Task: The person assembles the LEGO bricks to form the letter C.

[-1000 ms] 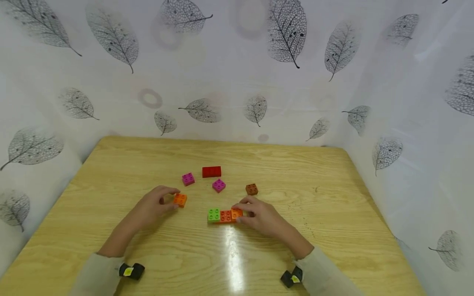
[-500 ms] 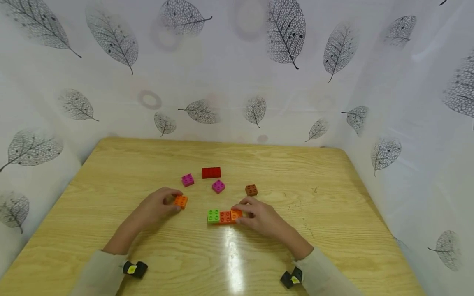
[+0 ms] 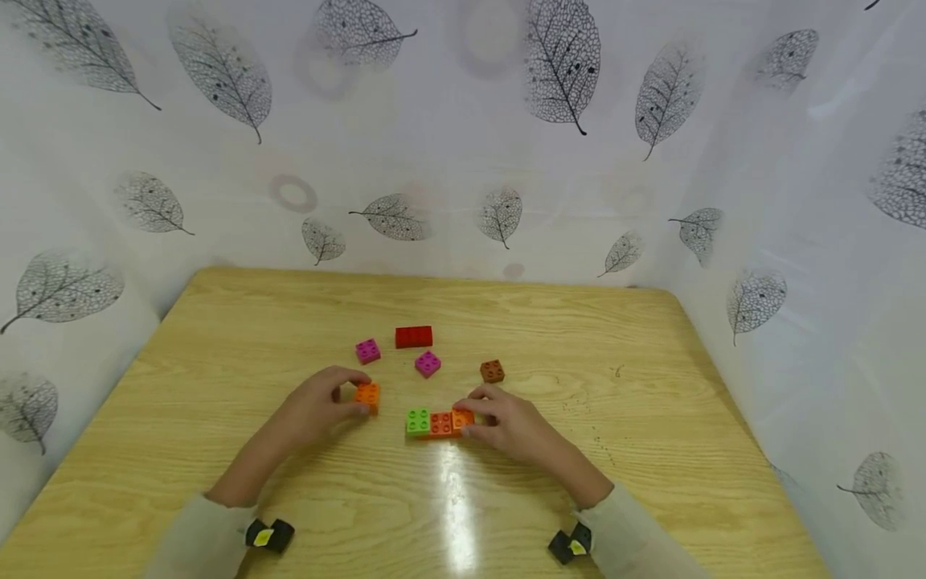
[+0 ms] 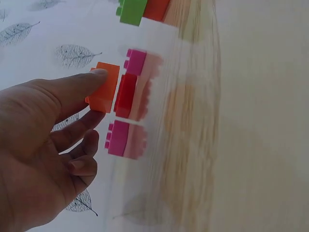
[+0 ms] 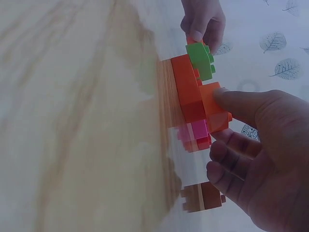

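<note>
Between thumb and fingertips, my left hand (image 3: 318, 408) pinches a square orange toy brick (image 3: 368, 397), left of the assembly; the left wrist view shows this orange brick (image 4: 105, 92) from the side. My right hand (image 3: 510, 424) pinches another orange brick (image 3: 461, 419) seated on the right end of a long orange-red brick (image 3: 440, 424). A green brick (image 3: 417, 421) sits on its left end, and bare studs show between the two. In the right wrist view the thumb rests on the side of the orange brick (image 5: 215, 99), above the long brick (image 5: 187, 89).
Behind the hands lie two magenta bricks, one left (image 3: 367, 351) and one nearer the middle (image 3: 428, 363), plus a longer red brick (image 3: 414, 337). A brown brick (image 3: 492, 371) lies beyond the right hand. Leaf-patterned sheeting (image 3: 434, 161) surrounds the wooden table (image 3: 615, 338).
My left hand has moved a little to the right with its orange brick, nearer to the green brick, and the orange brick has turned slightly. The right hand and the assembly have stayed in place.
</note>
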Demonstrator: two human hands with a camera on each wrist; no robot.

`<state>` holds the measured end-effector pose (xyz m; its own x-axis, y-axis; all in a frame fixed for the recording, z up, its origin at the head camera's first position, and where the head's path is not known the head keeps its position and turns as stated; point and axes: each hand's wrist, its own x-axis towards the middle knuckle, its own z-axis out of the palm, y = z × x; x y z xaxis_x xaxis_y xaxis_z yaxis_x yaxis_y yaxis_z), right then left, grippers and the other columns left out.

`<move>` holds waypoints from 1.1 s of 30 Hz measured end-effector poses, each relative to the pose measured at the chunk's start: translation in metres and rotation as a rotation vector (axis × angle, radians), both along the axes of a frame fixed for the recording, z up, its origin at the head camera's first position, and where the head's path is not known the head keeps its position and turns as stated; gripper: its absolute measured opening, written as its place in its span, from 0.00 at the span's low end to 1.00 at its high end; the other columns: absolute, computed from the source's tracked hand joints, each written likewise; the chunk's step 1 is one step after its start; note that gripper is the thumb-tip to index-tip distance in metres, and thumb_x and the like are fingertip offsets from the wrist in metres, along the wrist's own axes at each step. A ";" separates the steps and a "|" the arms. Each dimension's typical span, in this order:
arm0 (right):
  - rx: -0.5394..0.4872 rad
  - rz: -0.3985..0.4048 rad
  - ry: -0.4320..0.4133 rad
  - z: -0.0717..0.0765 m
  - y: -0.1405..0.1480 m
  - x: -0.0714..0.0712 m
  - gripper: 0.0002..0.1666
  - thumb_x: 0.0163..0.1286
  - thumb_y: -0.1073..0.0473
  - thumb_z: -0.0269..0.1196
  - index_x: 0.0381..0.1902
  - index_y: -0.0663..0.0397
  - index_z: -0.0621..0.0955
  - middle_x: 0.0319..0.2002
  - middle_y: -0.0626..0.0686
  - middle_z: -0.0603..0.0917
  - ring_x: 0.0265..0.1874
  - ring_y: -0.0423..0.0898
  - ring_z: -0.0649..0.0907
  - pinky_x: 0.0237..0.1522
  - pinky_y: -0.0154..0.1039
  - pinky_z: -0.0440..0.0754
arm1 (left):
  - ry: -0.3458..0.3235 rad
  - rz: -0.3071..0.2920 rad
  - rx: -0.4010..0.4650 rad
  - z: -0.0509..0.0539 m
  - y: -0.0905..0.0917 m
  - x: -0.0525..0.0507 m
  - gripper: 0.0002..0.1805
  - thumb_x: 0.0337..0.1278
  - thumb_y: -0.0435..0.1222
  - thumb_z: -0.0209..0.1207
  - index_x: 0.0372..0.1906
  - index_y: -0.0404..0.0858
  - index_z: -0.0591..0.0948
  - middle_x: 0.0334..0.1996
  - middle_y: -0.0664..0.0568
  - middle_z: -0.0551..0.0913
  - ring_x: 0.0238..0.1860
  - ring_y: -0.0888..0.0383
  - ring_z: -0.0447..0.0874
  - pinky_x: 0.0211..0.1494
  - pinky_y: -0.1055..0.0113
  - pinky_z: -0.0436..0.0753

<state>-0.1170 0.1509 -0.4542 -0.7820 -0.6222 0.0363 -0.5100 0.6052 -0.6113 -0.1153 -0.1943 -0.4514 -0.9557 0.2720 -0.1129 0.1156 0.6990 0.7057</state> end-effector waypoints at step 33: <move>0.011 -0.010 -0.037 -0.001 0.001 -0.002 0.23 0.73 0.47 0.64 0.64 0.38 0.81 0.56 0.43 0.79 0.39 0.37 0.79 0.40 0.33 0.78 | 0.145 -0.146 0.003 0.008 0.057 0.019 0.20 0.60 0.49 0.68 0.57 0.54 0.82 0.49 0.65 0.81 0.37 0.61 0.74 0.37 0.69 0.75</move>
<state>-0.1185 0.1519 -0.4554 -0.7887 -0.6148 0.0003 -0.4812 0.6171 -0.6226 -0.0960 -0.1369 -0.4432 -0.9124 0.4086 0.0237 0.3157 0.6656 0.6762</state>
